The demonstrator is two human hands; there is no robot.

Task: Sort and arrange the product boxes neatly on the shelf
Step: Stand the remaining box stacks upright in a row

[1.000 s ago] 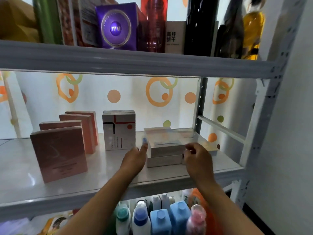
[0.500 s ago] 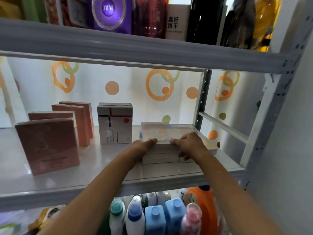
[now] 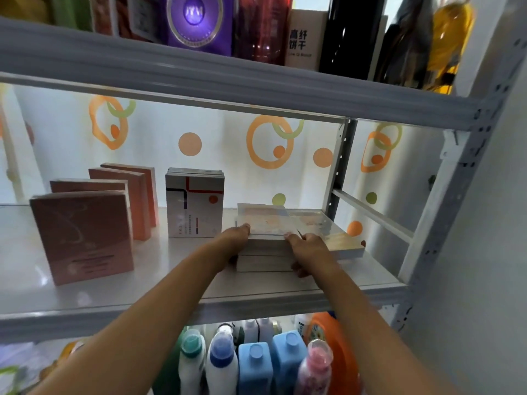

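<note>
Nearest: left hand [image 3: 235, 238] and right hand [image 3: 309, 248], fingers curled on the front edge of the flat box stack [image 3: 285, 223], right side of the shelf [image 3: 171, 295]. Risk: uneven pull skews the stack. Beyond: white box [image 3: 194, 208], pink boxes [image 3: 82, 238], liable to topple if bumped.

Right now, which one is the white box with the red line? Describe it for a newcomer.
On the middle shelf, find the row of upright boxes. Between the pink boxes and the flat stack stands the white box, alone bearing red and black lines and an orange dot.
</note>
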